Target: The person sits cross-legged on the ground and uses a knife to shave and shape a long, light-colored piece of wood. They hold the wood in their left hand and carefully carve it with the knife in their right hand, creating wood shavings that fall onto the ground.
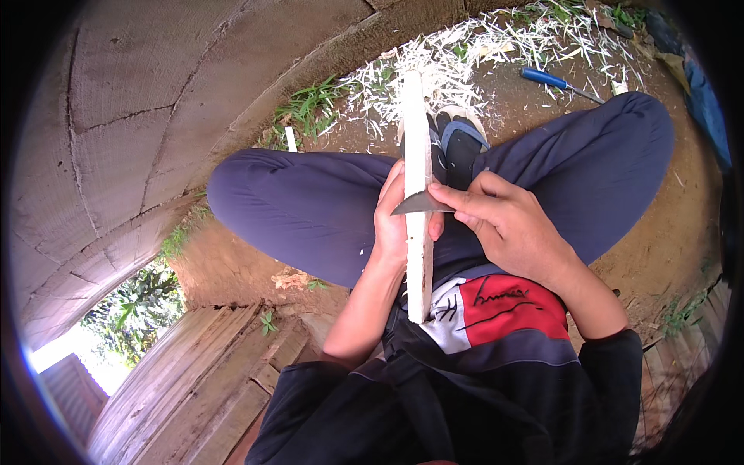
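Observation:
A long pale stick of wood (418,155) stands lengthwise in front of my body, its near end by my shirt and its far end above my feet. My left hand (393,217) wraps round its middle from the left, with fingertips showing on the right side. In my right hand (504,218) is a knife, its handle hidden by the fingers. The dark pointed knife blade (421,204) lies across the upper face of the stick, tip to the left. My right index finger reaches along the blade's back, close to the stick.
White shavings (434,66) cover the ground beyond my sandalled feet (463,143). A blue-handled screwdriver (545,77) lies past my right knee. Along the left runs a wall of wide boards (147,101); wooden planks (186,380) lie at lower left. Grass tufts (310,108) grow by the wall.

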{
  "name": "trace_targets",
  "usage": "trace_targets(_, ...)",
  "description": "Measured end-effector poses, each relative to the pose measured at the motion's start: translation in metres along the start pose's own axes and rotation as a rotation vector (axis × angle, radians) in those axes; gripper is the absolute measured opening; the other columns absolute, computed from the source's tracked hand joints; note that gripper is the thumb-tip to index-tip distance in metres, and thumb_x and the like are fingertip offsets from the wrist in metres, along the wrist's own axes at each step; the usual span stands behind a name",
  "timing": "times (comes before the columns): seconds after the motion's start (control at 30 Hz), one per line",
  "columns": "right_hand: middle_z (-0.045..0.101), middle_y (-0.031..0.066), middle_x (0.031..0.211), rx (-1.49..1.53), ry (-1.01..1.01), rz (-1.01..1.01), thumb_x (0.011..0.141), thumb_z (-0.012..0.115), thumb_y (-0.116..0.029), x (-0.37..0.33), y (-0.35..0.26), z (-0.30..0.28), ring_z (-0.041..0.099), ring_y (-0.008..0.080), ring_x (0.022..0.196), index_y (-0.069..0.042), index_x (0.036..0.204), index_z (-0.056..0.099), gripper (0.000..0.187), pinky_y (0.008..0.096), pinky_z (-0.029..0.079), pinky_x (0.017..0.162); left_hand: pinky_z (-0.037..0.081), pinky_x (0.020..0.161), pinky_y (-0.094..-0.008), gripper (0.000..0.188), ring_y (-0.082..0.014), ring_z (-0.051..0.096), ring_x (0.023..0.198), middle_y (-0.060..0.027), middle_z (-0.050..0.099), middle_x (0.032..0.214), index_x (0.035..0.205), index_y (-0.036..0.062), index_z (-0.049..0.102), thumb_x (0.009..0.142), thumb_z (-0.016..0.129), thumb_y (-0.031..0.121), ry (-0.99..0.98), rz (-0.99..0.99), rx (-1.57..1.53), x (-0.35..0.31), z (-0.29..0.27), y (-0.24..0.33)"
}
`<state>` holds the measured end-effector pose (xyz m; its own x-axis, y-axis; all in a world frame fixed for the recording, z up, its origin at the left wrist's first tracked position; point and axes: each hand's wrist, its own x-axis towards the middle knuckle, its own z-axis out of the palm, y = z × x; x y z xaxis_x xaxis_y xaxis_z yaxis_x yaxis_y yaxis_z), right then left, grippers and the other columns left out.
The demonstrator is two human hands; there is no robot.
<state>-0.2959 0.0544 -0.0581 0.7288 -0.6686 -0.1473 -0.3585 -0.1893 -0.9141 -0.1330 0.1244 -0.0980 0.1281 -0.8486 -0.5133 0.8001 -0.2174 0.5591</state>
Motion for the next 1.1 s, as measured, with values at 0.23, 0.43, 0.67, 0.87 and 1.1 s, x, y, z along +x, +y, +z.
trace_targets(0.23, 0.056, 0.0086, 0.081, -0.173, 0.092, -0.054, 0.081, 0.057, 0.0, 0.023, 0.013, 0.001, 0.063, 0.029, 0.072, -0.022, 0.124, 0.063, 0.048, 0.0397, 0.053, 0.062, 0.041, 0.034, -0.026, 0.024, -0.0174, 0.048, 0.037, -0.0108, 0.053, 0.068, 0.098, 0.004, 0.046, 0.1, 0.032, 0.024, 0.058, 0.006, 0.037, 0.002, 0.003, 0.001)
trace_targets(0.43, 0.046, 0.0123, 0.071, -0.242, 0.516, -0.011, 0.089, 0.052, 0.001, 0.057, 0.052, -0.038, 0.05, 0.024, 0.067, -0.016, 0.13, 0.058, 0.045, 0.0319, 0.043, 0.065, 0.04, 0.035, -0.0263, 0.022, -0.0176, 0.046, 0.037, -0.0125, 0.051, 0.065, 0.094, 0.0056, 0.043, 0.1, 0.03, 0.022, 0.019, -0.026, 0.194, -0.007, 0.012, 0.001)
trace_targets(0.67, 0.056, 0.0141, 0.077, 0.083, -0.016, 0.011, 0.087, 0.058, -0.005, 0.005, 0.005, -0.004, 0.058, 0.0319, 0.068, -0.017, 0.123, 0.063, 0.039, 0.0387, 0.048, 0.063, 0.04, 0.034, -0.0286, 0.024, -0.0194, 0.046, 0.037, -0.0123, 0.053, 0.067, 0.1, 0.0027, 0.047, 0.097, 0.034, 0.022, -0.02, 0.029, 0.122, 0.001, -0.009, -0.003)
trace_targets(0.87, 0.049, 0.0124, 0.073, -0.058, 0.133, -0.057, 0.083, 0.06, 0.003, 0.021, 0.02, 0.0, 0.049, 0.0259, 0.064, -0.016, 0.126, 0.061, 0.047, 0.0328, 0.043, 0.061, 0.04, 0.034, -0.0262, 0.024, -0.0171, 0.046, 0.038, -0.0126, 0.052, 0.069, 0.102, 0.0031, 0.047, 0.098, 0.033, 0.023, 0.033, -0.009, 0.224, -0.004, -0.002, -0.003)
trace_targets(1.1, 0.054, 0.0145, 0.075, -0.085, 0.217, -0.063, 0.087, 0.059, -0.003, 0.025, 0.018, -0.017, 0.055, 0.0296, 0.065, -0.017, 0.124, 0.063, 0.04, 0.037, 0.046, 0.062, 0.04, 0.034, -0.0254, 0.025, -0.0172, 0.046, 0.038, -0.0121, 0.051, 0.071, 0.104, 0.0031, 0.046, 0.099, 0.032, 0.023, 0.061, 0.034, 0.121, -0.003, 0.0, 0.004)
